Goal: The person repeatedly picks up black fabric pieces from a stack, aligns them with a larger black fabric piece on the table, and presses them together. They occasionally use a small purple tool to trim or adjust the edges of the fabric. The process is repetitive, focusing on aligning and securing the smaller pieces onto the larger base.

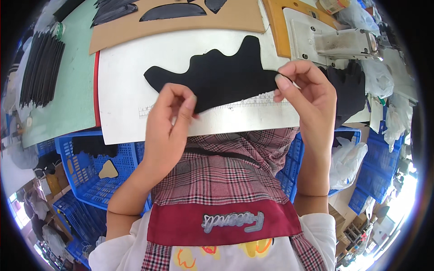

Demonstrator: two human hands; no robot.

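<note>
A black cut fabric piece (217, 77) with a wavy far edge is spread over the white worktable (122, 90). My left hand (172, 113) is closed on its near edge, left of the middle, with thumb and forefinger pinched together. At the piece's right end, my right hand (307, 90) pinches the narrow tip between thumb and forefinger. Part of a printed ruler scale (253, 103) shows along the table just below the fabric. The near left edge of the piece is partly hidden behind my left fingers.
A sewing machine (339, 43) stands at the far right, with dark fabric pieces (348, 86) beside it. Tan board (181, 34) with black cut pieces lies at the back. Black strips (43, 70) are stacked on the green surface at left. Blue crates (97, 180) stand below the table.
</note>
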